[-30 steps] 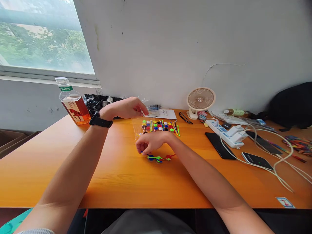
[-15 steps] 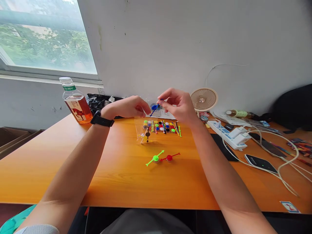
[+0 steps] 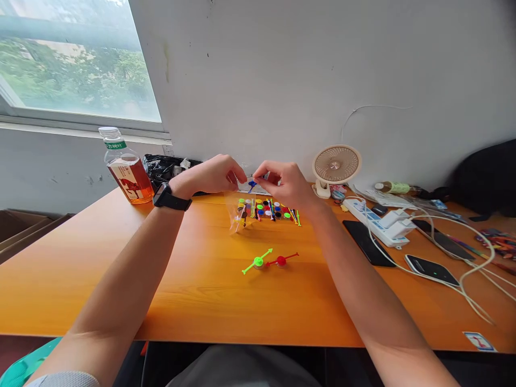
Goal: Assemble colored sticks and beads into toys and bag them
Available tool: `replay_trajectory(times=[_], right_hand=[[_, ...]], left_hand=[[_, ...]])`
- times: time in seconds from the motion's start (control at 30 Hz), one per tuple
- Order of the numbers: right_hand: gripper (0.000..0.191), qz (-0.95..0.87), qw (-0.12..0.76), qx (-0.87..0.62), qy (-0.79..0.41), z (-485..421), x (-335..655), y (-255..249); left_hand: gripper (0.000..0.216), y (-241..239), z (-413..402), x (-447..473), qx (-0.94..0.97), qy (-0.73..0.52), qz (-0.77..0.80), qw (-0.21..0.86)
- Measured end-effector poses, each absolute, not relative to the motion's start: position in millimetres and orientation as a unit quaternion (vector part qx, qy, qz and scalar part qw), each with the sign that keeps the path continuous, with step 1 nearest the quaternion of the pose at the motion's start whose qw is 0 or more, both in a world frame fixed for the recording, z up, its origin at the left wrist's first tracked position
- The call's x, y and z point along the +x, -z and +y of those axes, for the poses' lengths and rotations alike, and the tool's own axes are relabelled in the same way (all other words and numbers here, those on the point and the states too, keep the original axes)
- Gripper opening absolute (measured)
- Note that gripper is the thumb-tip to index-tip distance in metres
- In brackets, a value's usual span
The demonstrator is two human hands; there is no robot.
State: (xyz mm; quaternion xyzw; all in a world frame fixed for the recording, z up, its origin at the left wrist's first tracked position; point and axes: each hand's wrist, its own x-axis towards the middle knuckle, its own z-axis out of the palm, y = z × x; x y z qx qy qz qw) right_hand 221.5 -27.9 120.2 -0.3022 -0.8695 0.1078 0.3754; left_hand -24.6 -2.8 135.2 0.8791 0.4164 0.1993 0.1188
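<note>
My left hand (image 3: 215,174) is raised over the orange table (image 3: 161,279) and pinches the top of a small clear plastic bag (image 3: 237,210) that hangs below it with a few pieces inside. My right hand (image 3: 284,185) is closed on a blue spinning top (image 3: 252,184) at the bag's mouth, fingertips nearly touching the left hand's. A green top (image 3: 258,262) and a red top (image 3: 281,260) lie on the table nearer me. Behind them lies a row of several coloured discs and sticks (image 3: 268,208).
A bottle of amber drink (image 3: 127,169) stands at back left beside a black bag (image 3: 167,166). A small fan (image 3: 336,165), power strip (image 3: 381,220), two phones (image 3: 433,267) and looping white cables (image 3: 471,269) crowd the right side. A dark bag (image 3: 486,172) is at far right.
My right hand picked the blue top off the table beside the green and red ones, lifted it to my left hand, and has now lowered it to the bag's mouth.
</note>
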Motion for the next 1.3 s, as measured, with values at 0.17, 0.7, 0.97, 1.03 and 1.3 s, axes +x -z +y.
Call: replay_trajectory(times=[0.17, 0.7, 0.97, 1.03, 1.3], right_hand=[[0.014, -0.883, 0.333, -0.296, -0.144, -25, 222, -119], [0.018, -0.900, 0.284, -0.286, -0.169, -21, 216, -110], [0.016, -0.885, 0.278, -0.276, -0.251, -16, 212, -100], [0.017, -0.895, 0.251, -0.284, -0.236, -14, 213, -97], [0.031, -0.897, 0.188, -0.331, -0.222, -22, 216, -104]], left_hand=[[0.039, -134, -2, -23, 0.884, -0.192, 0.416, 0.098], [0.033, -137, -11, -17, 0.904, -0.172, 0.371, 0.124], [0.033, -139, -13, -14, 0.905, -0.159, 0.373, 0.126], [0.038, -139, -13, -13, 0.906, -0.158, 0.371, 0.127], [0.044, -137, -12, -12, 0.911, -0.162, 0.356, 0.131]])
